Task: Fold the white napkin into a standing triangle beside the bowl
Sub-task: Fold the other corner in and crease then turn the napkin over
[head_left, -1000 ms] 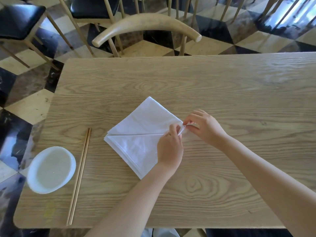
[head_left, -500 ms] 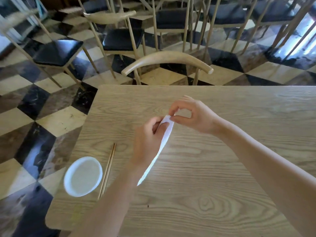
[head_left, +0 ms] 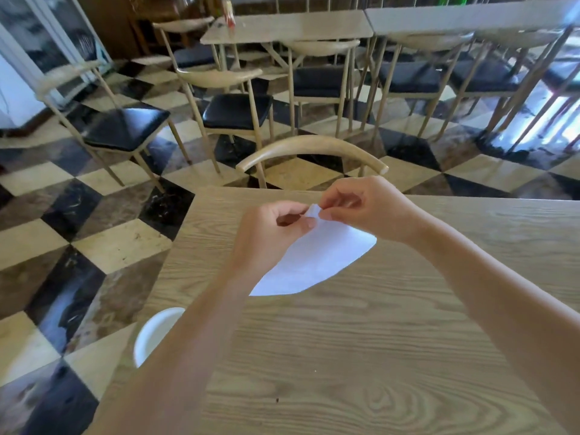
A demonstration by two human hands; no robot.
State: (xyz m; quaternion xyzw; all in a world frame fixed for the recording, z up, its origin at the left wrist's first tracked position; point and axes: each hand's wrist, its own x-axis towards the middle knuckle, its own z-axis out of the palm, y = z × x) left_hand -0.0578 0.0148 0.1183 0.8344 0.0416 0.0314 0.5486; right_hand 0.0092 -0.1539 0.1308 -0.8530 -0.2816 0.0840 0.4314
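The white napkin (head_left: 317, 259) hangs folded in the air above the wooden table (head_left: 361, 356), its top corner pinched between both hands. My left hand (head_left: 273, 233) grips that corner from the left and my right hand (head_left: 367, 208) pinches it from the right. The napkin's lower part spreads down and to the left, partly behind my left wrist. The white bowl (head_left: 153, 331) stands near the table's left edge, half hidden by my left forearm.
A wooden chair back (head_left: 314, 149) curves just beyond the table's far edge. Further chairs with black seats (head_left: 238, 111) and other tables stand on the checkered floor behind. The chopsticks are hidden behind my left arm.
The napkin went from lying flat on the table to being lifted by its corner and now hangs broader. Both hands rose with it. The camera tilted up toward the room.
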